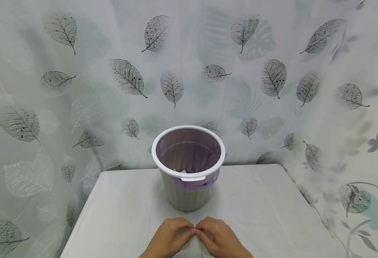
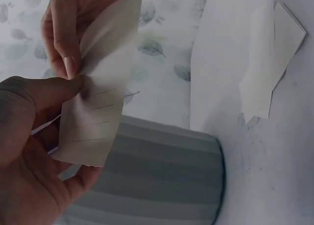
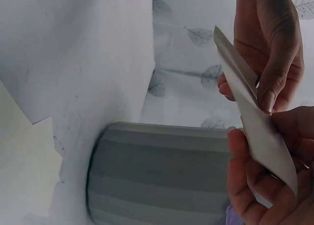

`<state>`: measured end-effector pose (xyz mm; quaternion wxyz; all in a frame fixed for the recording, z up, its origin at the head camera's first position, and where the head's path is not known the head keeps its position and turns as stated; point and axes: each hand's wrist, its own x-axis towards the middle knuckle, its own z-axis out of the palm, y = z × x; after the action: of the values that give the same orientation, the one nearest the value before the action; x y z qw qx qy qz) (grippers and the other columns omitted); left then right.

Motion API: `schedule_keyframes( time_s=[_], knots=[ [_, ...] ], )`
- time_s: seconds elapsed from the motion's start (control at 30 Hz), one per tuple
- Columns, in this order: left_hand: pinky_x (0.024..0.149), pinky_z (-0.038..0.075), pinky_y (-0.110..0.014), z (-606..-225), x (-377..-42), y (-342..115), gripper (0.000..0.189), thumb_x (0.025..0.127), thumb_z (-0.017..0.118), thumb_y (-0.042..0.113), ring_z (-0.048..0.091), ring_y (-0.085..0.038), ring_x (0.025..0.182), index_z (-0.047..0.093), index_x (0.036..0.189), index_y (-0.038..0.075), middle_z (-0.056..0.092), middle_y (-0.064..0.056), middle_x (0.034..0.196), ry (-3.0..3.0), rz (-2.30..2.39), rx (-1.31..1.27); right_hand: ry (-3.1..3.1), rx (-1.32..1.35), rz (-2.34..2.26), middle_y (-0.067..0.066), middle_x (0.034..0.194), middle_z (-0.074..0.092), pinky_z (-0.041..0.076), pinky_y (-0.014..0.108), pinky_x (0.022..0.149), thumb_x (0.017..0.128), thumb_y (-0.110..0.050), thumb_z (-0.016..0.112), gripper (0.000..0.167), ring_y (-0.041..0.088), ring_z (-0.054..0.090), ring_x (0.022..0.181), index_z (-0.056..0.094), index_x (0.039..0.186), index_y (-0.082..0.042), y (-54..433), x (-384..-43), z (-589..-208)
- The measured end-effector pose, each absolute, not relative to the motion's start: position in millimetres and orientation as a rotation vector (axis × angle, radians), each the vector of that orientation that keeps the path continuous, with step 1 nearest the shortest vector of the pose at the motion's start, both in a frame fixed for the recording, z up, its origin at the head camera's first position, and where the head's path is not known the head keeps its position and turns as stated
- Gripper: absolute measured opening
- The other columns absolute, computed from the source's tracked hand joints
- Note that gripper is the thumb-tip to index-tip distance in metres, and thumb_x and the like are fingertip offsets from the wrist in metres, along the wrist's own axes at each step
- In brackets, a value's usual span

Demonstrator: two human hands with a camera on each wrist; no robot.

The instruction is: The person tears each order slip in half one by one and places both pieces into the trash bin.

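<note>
Both hands meet over the table in front of the bin and pinch one piece of paper (image 2: 98,102). My left hand (image 1: 171,236) holds it between thumb and fingers, seen large in the left wrist view. Right beside it, the right hand (image 1: 219,236) pinches the same edge, the two thumbs nearly touching. The paper bends slightly and carries a few faint printed lines. Just beyond the hands stands a grey bin (image 1: 189,197) with a white rim, lined with a purple bag (image 1: 205,150). Some white scraps (image 1: 184,171) show inside it.
More sheets of paper (image 2: 262,63) lie on the white table (image 1: 256,208), close to the person. Behind the table hangs a curtain (image 1: 189,89) printed with leaves, and it also runs along both sides.
</note>
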<state>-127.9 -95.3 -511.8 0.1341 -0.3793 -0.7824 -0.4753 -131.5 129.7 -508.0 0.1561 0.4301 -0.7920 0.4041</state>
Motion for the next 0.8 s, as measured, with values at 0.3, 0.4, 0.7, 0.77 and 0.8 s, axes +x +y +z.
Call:
schedule_keyframes(
  time_s=[0.3,0.4,0.7,0.77,0.8],
  knots=[
    [0.074,0.054,-0.017,-510.3,-126.0,-95.3,0.005,0.097,0.076,0.017,0.067,0.0,0.082,0.076,0.093,0.015,0.073,0.011,0.088,-2.315,-1.2,-1.087,-2.272,1.209,1.119,-0.01,0.091,0.07,0.052,0.014,0.073,0.094,-0.002,0.073,0.012,0.001,0.065,0.081,0.074,0.097,-0.013,129.3,-130.2,-511.9],
    [0.073,0.054,-0.016,-508.1,-124.7,-94.6,0.005,0.097,0.076,0.014,0.068,0.0,0.082,0.076,0.092,0.013,0.073,0.01,0.088,-2.348,-1.184,-1.093,-2.257,1.224,1.124,-0.009,0.091,0.07,0.052,0.013,0.073,0.093,-0.002,0.073,0.012,0.001,0.065,0.081,0.075,0.097,-0.012,129.0,-129.6,-512.7],
    [0.073,0.053,-0.016,-507.1,-124.7,-94.3,0.004,0.095,0.077,0.014,0.067,0.002,0.081,0.078,0.092,0.014,0.073,0.012,0.087,-2.365,-1.093,-1.112,-2.227,1.252,1.133,-0.008,0.092,0.07,0.052,0.013,0.074,0.094,-0.002,0.073,0.01,0.001,0.066,0.082,0.076,0.097,-0.012,128.0,-129.6,-514.0],
    [0.072,0.052,-0.016,-508.0,-125.2,-94.4,0.004,0.094,0.078,0.013,0.065,0.004,0.08,0.079,0.09,0.016,0.073,0.014,0.086,-2.338,-1.07,-1.113,-2.217,1.26,1.151,-0.008,0.092,0.071,0.052,0.013,0.073,0.095,-0.002,0.072,0.011,0.001,0.066,0.082,0.076,0.098,-0.012,128.1,-130.3,-515.1],
    [0.072,0.052,-0.016,-508.5,-125.5,-94.6,0.004,0.093,0.079,0.014,0.065,0.004,0.079,0.079,0.09,0.016,0.073,0.014,0.086,-2.321,-1.063,-1.116,-2.21,1.265,1.162,-0.008,0.092,0.071,0.052,0.014,0.073,0.095,-0.001,0.072,0.012,0.001,0.066,0.082,0.076,0.098,-0.012,128.3,-130.8,-515.6]
  ],
)
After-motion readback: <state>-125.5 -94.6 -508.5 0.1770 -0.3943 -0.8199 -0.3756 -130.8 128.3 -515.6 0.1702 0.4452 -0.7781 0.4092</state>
